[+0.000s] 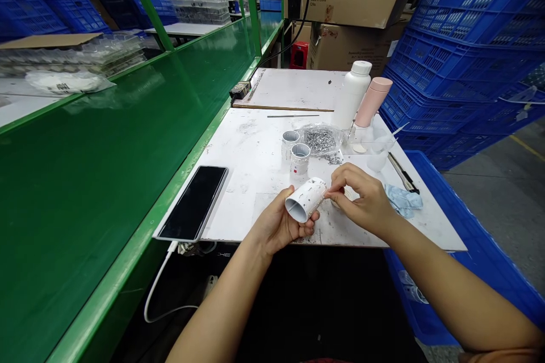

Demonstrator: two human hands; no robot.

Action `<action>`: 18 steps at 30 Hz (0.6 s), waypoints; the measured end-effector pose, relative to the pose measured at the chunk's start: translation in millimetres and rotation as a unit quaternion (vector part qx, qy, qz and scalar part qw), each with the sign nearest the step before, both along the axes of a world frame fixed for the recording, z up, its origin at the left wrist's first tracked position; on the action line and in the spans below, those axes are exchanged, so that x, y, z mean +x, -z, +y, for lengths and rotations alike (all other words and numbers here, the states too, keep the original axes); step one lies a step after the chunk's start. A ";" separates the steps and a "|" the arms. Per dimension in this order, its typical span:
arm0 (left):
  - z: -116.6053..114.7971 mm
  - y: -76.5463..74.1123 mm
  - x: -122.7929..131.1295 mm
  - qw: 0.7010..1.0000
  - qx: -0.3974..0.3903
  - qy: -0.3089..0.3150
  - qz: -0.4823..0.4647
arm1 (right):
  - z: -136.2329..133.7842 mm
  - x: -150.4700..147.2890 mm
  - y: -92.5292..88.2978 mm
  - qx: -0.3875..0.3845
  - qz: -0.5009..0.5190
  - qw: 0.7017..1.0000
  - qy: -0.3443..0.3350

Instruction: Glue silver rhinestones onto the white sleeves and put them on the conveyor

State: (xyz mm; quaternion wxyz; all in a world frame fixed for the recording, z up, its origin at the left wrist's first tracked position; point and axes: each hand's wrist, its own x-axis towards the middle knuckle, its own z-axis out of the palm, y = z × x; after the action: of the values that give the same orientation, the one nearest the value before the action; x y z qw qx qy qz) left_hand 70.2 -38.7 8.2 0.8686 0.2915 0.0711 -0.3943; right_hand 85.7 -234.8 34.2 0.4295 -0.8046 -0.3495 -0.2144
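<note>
Head view, white tube [305, 199] in left hand [272, 227], open end down-left

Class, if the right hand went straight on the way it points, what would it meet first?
The white tube in the left hand; the right hand has its fingers at its end, though contact is hard to judge.

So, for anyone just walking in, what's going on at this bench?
A person cradles a white tube, flecked with silver bits, in their left hand, while their right hand has its fingertips at the tube's far end. Two more white tubes stand upright on the white bench ahead, beside a clear bag of silver pieces. A smartphone lies at the bench's left edge.
</note>
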 end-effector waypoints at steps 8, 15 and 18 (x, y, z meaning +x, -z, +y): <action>-0.4 -2.3 -0.8 1.000 0.005 -0.001 -0.015 | 2.8 -1.8 11.8 0.005 -0.056 0.998 0.000; -2.9 -5.2 -2.2 0.999 0.023 -0.013 -0.025 | 1.5 -3.5 15.6 0.009 -0.079 0.997 0.008; -2.8 -5.7 -2.0 0.999 0.020 -0.014 -0.024 | 2.2 -4.6 16.2 0.016 -0.090 0.996 0.010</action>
State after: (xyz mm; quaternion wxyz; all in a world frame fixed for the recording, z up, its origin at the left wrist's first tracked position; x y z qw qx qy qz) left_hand 68.2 -41.5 13.9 0.8694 0.3174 0.0617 -0.3737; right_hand 81.1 -232.6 18.0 0.4069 -0.7787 -0.3754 -0.2953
